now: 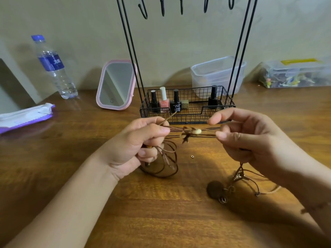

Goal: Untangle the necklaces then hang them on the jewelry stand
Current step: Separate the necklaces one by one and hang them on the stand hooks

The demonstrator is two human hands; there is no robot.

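Brown cord necklaces (179,130) stretch taut between my two hands above the wooden table (161,212), tangled around a cream bead (197,131). My left hand (141,142) pinches the cords at the left, and loose loops (166,163) hang from it down to the table. My right hand (250,138) pinches the cords at the right; a round dark pendant (215,189) with wire coils dangles below it onto the table. The black wire jewelry stand (186,108) rises behind, its hooks (163,8) bare at the top.
The stand's basket holds several nail polish bottles (164,100). A pink mirror (116,85) and a water bottle (53,67) stand at the back left, a wipes pack (26,115) at the left. Clear plastic boxes (216,74) sit at the back right. A small ring (192,156) lies loose on the table.
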